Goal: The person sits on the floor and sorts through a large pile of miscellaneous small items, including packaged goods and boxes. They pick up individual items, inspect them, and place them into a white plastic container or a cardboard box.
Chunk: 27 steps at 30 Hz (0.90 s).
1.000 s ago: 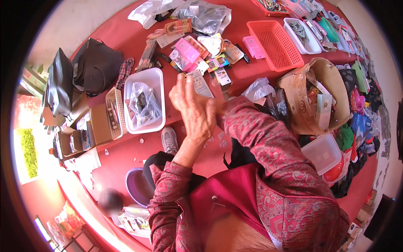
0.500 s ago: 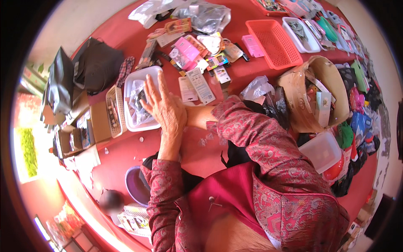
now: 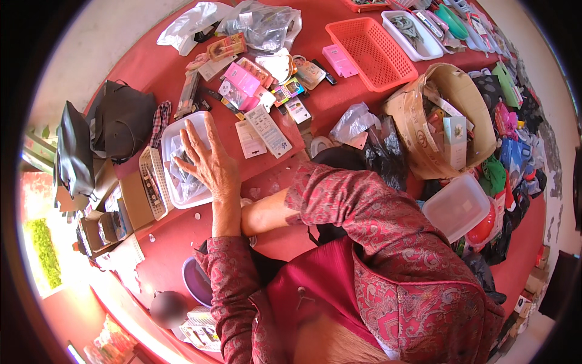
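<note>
My left hand [image 3: 209,161] lies over a white plastic tray [image 3: 209,198], its fingers spread apart and its palm downward. Inside the tray, crumpled clear plastic bags [image 3: 189,185] show partly beneath the fingers. I cannot tell whether the hand touches them. My right forearm [image 3: 270,213] crosses in from the right and ends behind my left wrist. The left arm hides the right hand's fingers, and what they hold, if anything, does not show.
A cream basket [image 3: 147,193] borders the tray. Pink boxes and blister cards [image 3: 268,130] lie beyond it. Rightward are a red basket [image 3: 345,30], a wide cardboard container [image 3: 418,148] and a clear plastic lid [image 3: 458,209]. A purple basin [image 3: 195,282] sits by my left sleeve.
The whole view has shifted, so the table items sit further left. My left hand stays spread over the tray. My right forearm now meets the left arm lower, nearer the wrist and sleeve.
</note>
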{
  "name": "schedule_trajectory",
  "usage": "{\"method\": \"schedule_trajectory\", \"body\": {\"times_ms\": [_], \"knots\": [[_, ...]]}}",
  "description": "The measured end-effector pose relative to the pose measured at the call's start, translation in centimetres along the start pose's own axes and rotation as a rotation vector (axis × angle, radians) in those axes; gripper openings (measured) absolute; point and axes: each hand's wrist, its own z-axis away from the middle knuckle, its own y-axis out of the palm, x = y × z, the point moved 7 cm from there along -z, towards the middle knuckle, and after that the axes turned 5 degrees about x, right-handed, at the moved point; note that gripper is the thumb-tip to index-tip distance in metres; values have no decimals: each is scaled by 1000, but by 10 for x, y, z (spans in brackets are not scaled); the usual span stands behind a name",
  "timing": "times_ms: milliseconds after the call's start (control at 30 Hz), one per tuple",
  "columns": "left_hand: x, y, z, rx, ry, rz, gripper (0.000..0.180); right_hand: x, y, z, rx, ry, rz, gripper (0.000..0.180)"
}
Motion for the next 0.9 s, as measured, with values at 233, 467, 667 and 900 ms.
{"method": "schedule_trajectory", "body": {"times_ms": [233,467,667,900], "knots": [[13,10,11,89,3,-96,74,61,-55,51,-241,-776,4,17],[24,55,35,452,145,-134,53,-90,-100,40,416,230,-169,34],[-5,85,80,1098,243,69,33,-315,-80,145,-257,1133,-252,28],[-14,84,79,954,337,117,30,-340,-28,109,-279,1201,-225,34]]}}
